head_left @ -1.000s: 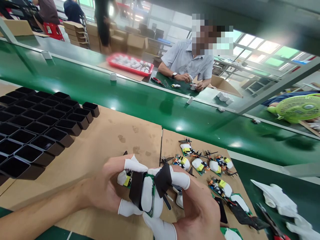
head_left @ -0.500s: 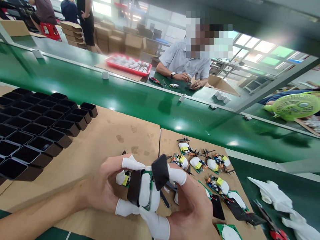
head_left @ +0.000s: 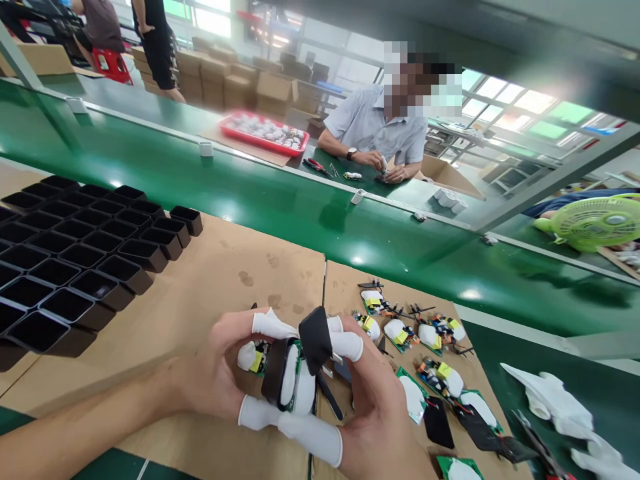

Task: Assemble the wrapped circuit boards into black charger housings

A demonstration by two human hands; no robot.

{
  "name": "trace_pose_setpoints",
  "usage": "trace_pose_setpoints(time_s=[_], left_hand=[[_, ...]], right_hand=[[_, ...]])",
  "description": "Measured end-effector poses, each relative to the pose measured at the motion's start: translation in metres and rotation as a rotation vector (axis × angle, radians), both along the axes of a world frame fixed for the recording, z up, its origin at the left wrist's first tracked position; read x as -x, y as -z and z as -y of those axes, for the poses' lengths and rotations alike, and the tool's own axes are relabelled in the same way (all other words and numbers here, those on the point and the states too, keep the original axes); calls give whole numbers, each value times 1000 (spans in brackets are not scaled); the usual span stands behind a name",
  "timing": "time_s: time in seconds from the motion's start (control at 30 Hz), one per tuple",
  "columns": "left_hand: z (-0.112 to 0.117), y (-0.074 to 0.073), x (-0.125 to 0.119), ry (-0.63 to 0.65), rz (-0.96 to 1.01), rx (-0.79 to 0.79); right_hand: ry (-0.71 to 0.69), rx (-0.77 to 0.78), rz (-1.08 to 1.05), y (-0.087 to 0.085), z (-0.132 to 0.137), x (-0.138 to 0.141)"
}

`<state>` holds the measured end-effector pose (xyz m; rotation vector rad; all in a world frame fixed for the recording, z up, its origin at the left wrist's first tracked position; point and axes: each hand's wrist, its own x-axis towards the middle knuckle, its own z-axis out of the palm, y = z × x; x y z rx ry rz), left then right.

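Observation:
In the head view, my left hand grips a small black plastic case between its thumb and fingers. A circuit board coated in white filler sits partly inside the case's open end. My right hand holds the board's outer end, with its thumb low near my left thumb. Its upper fingers press a black end plate, which stands tilted beside the board. White finger cots cover the fingertips of both hands. Behind my hands lie another circuit board and black-handled tweezers, partly hidden.
Rows of open black cases stand at left on the cardboard. Several circuit boards lie at right, near pliers and white cloth. Across the green bench, a co-worker sits near a red tray.
The circuit board has slid a little deeper into the black case. My right-hand fingers have shifted on the end plate. The view has moved slightly.

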<state>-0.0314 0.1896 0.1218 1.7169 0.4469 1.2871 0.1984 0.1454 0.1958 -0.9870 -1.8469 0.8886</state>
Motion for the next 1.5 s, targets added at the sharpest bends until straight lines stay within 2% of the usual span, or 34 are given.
trace_pose_setpoints(time_s=[0.23,0.33,0.5,0.6,0.83,0.93,1.07,1.17,1.37,1.5], left_hand=[[-1,-6,-6,1,72,16],[-1,-9,-8,-42,62,-40],[0,-1,-10,-102,51,-157],[-1,3,-9,-87,76,-195],[-3,3,-10,-77,93,-206],[-3,2,-10,-81,87,-211],[-3,0,-8,-82,57,-210],[-3,0,-8,-92,35,-213],[-5,0,-11,-132,55,-239],[-5,-1,-11,-155,26,-262]], right_hand=[[-18,9,-28,5,-2,4],[-2,12,-84,8,-1,7],[117,58,-194,13,-2,9],[113,106,-204,16,-2,8],[116,66,-174,34,3,-7],[92,113,-162,32,1,-9],[-10,185,-196,20,-2,-4],[-12,192,-202,15,-2,-1],[24,232,-119,23,2,-6],[70,214,-138,25,0,-1]])
